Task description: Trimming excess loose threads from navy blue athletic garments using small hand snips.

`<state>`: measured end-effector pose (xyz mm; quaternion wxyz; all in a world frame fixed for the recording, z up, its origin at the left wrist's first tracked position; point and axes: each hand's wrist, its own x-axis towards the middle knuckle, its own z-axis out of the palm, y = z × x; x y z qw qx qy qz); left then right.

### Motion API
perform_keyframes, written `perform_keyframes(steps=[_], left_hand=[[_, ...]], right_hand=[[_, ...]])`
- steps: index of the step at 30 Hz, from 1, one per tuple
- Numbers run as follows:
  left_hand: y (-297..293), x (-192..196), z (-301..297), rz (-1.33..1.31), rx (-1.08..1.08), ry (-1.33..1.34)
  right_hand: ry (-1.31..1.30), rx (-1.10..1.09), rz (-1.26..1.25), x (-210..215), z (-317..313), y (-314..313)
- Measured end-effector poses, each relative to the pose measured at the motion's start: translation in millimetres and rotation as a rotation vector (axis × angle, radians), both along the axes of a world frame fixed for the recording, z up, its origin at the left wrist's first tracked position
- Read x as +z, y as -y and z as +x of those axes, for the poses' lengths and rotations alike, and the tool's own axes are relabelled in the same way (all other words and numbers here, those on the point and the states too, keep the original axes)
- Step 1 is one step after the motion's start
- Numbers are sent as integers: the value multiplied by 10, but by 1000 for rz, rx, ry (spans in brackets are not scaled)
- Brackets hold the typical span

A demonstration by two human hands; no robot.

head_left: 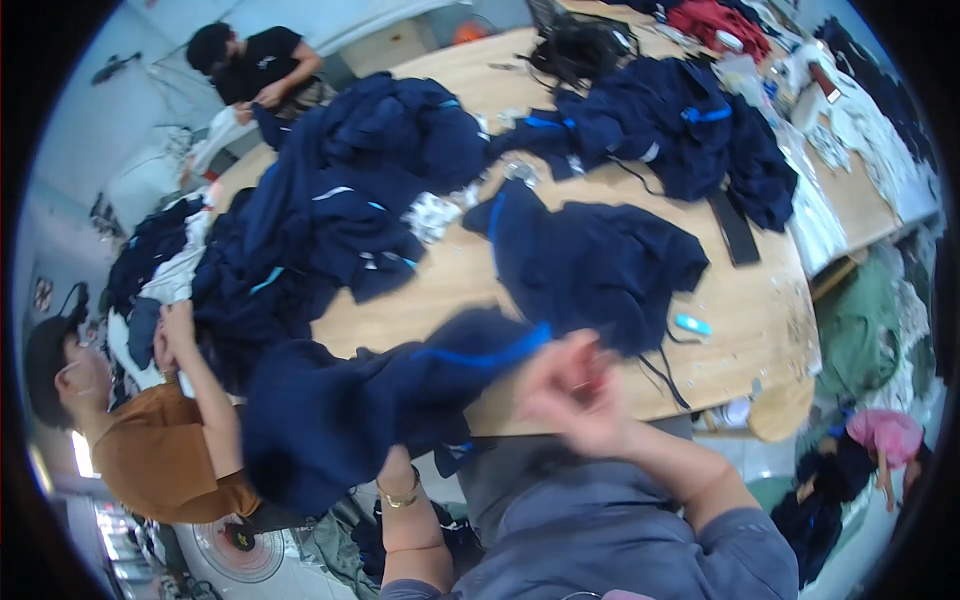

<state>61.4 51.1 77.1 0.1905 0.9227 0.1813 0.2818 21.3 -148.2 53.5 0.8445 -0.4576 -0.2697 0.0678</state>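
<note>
A navy garment [390, 385] with a bright blue stripe is lifted over the table's near edge, smeared by motion. My left hand [396, 466], a gold-coloured band at its wrist, goes up under the garment and bears it; its fingers are hidden behind the cloth. At the striped end of the garment is my right hand [578, 392], blurred, its fingers curled round something small and reddish that I cannot make out. Just beyond my right hand, another navy garment [600, 260] with dark drawcords lies spread on the table.
Piles of navy garments [380, 140] cover the wooden table's [740, 310] far left and far right. A black phone [733, 228], a small turquoise item [692, 325] and crumpled white scraps [432, 216] lie there. One person [160, 440] works close at my left, another [265, 70] farther off.
</note>
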Motion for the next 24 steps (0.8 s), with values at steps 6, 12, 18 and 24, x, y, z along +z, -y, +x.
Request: perform_keyframes(steps=[6,12,18,24], left_hand=[[-719,1003,778,161,410,62],[-1283,1782,1372,101,91,321],[-1013,1209,1850,390,-32,8],[370,-234,958,-274,-814,-233]], right_hand=[[-362,-420,-79,-597,186,701],[-383,-676,-126,-784,92,910],[-309,-728,-253,-1108,131,899],[-363,-840,-331,-1489,274,1172]])
